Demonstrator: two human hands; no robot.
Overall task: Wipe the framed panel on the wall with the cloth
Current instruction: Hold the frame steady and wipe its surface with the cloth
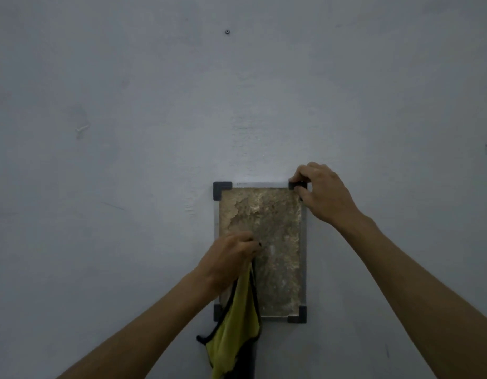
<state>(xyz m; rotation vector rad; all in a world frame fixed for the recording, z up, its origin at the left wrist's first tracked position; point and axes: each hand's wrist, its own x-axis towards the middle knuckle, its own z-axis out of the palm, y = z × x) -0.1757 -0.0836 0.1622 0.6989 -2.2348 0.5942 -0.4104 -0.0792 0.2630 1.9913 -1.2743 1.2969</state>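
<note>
A framed panel [277, 242] hangs on the wall, low in the middle of the head view. It has a thin silver frame, dark corner caps and a mottled, tarnished brown surface. My left hand [228, 259] is closed on a yellow cloth [236, 326] with a dark edge and rests against the panel's left side. Most of the cloth hangs down below the hand, over the panel's lower left corner. My right hand [323, 191] pinches the panel's upper right corner cap, thumb and fingers around it.
A pale blue-grey wall [127, 132] fills the view, with scuffs and patched marks. A small dark screw or hole [227, 32] sits high up, left of centre. A dark strip runs down below the panel behind the cloth.
</note>
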